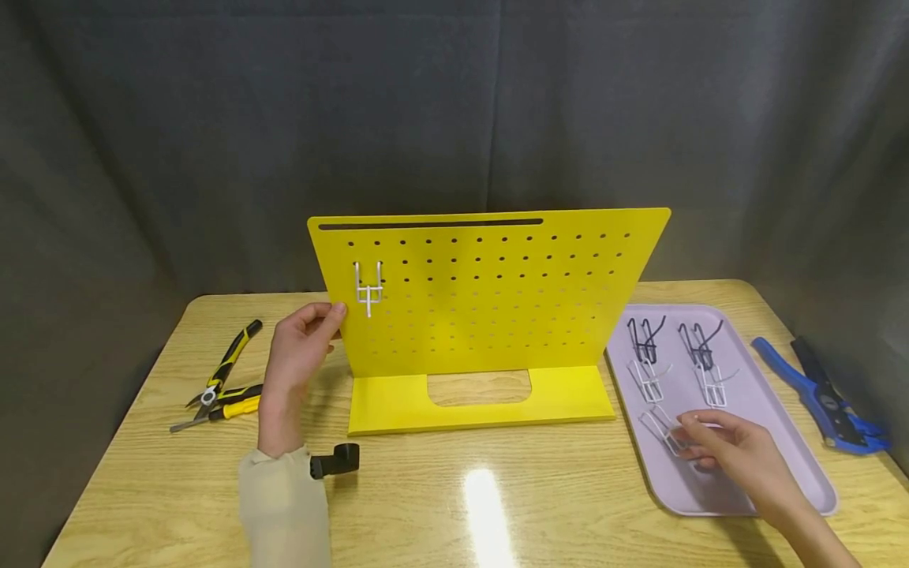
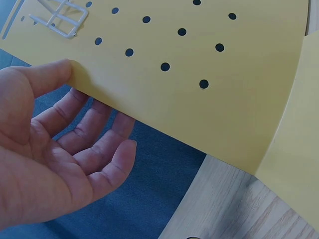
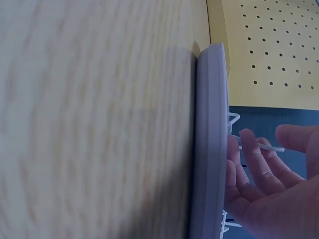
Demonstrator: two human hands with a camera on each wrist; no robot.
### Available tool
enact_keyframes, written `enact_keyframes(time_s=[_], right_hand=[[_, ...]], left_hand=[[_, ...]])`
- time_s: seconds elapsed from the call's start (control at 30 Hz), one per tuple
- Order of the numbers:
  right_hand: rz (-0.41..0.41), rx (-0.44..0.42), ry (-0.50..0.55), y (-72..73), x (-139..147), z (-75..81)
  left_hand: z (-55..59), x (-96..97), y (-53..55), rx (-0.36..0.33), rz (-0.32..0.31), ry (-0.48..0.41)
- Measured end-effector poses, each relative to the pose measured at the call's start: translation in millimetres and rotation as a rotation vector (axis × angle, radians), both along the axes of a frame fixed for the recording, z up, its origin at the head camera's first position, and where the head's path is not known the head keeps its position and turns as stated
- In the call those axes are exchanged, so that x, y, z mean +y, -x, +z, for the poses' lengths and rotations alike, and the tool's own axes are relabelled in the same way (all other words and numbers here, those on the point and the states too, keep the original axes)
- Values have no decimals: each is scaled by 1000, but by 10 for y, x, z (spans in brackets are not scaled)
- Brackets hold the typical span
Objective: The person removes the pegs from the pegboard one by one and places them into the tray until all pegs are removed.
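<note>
Along the left edge of a yellow pegboard (image 1: 490, 300), my left hand (image 1: 301, 347) holds the panel, thumb on the front face and fingers behind. A white wire hook (image 1: 368, 293) hangs in the board's upper left holes, just above that thumb in the left wrist view. My right hand (image 1: 735, 457) is over the lilac tray (image 1: 767, 473), fingers curled around the protruding arm of another white wire hook (image 1: 662, 432). In the right wrist view, the hook's arm (image 3: 271, 148) runs between thumb and fingers; whether the thumb presses it is unclear.
On the tray lie two black hooks (image 1: 645, 343) and two more white hooks (image 1: 648, 384). Right of it is a blue-handled tool (image 1: 824, 402). Yellow-and-black pliers (image 1: 230, 359) and a yellow-handled screwdriver (image 1: 237, 406) lie on the left. A dark curtain (image 1: 398, 118) hangs behind the table.
</note>
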State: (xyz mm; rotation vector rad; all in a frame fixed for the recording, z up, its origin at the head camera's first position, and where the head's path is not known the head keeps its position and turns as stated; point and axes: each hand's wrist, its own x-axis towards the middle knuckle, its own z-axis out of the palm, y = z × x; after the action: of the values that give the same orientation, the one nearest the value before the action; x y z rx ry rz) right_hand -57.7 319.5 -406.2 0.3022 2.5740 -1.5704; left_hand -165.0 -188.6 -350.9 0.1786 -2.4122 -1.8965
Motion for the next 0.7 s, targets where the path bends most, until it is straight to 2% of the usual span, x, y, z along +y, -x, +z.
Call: enact_keyframes(time_s=[0.13, 0.27, 0.53, 0.7], right_hand=[[23, 2, 13, -23, 32, 5], [98, 58, 23, -53, 81, 42], [182, 169, -120, -49, 139, 268], [192, 218, -153, -25, -9, 348]], left_hand=[[-6, -4, -6, 5, -2, 2], [-9, -7, -9, -7, -2, -3], [-8, -7, -9, -7, -5, -6], [-5, 2, -6, -2, -1, -6]])
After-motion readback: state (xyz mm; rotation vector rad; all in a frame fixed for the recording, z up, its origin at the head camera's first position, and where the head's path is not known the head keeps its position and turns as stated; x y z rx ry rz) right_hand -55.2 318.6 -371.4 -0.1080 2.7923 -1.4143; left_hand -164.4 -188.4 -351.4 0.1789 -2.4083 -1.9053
